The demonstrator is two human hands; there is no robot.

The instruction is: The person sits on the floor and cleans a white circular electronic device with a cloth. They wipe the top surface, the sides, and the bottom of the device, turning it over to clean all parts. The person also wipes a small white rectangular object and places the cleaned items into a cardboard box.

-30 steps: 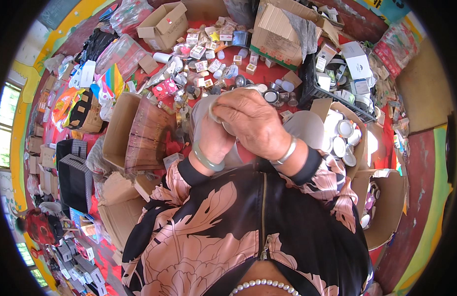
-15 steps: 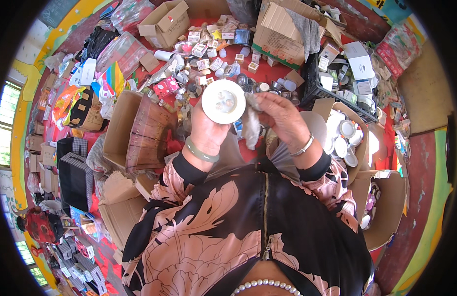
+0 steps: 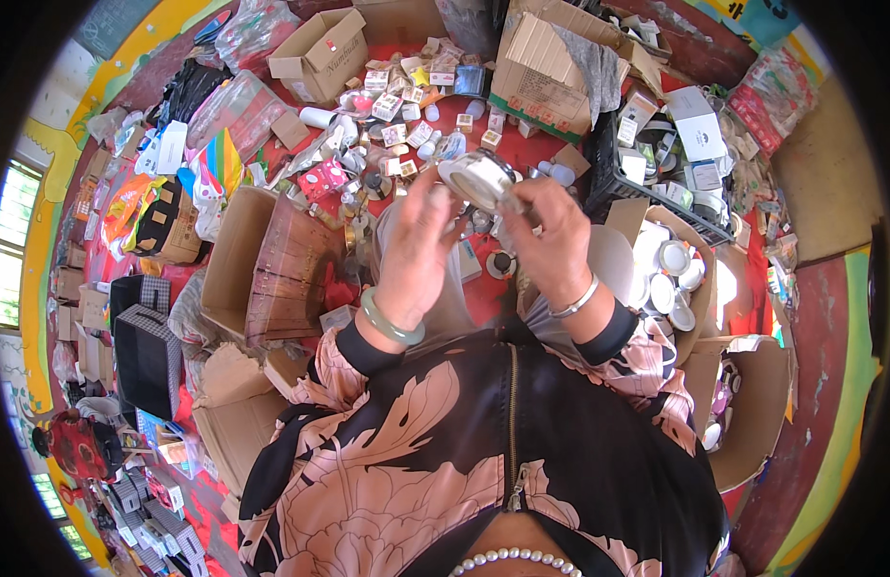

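A round white downlight [image 3: 478, 180] with a shiny rim is held up in front of me, tilted nearly edge-on. My right hand [image 3: 551, 240] pinches its right side between thumb and fingers. At the light's left edge, my left hand [image 3: 416, 250] has its fingers curled against it, slightly smeared by motion. Below the hands, a small round dark-rimmed piece [image 3: 502, 264] lies on the red floor covering. Close to my right forearm stands a cardboard box [image 3: 706, 279] with several white round lights [image 3: 674, 257] inside.
Small boxes [image 3: 387, 106] and loose lamp parts lie scattered ahead. A worn basket [image 3: 286, 264] stands at left. A black crate [image 3: 647, 192] full of goods is at right, a large carton [image 3: 541, 72] behind. Another open carton [image 3: 757, 413] sits at lower right.
The downlight has tipped from face-up to nearly edge-on and moved slightly right. My right hand has come onto its rim. The greyish cloth in my right hand no longer shows.
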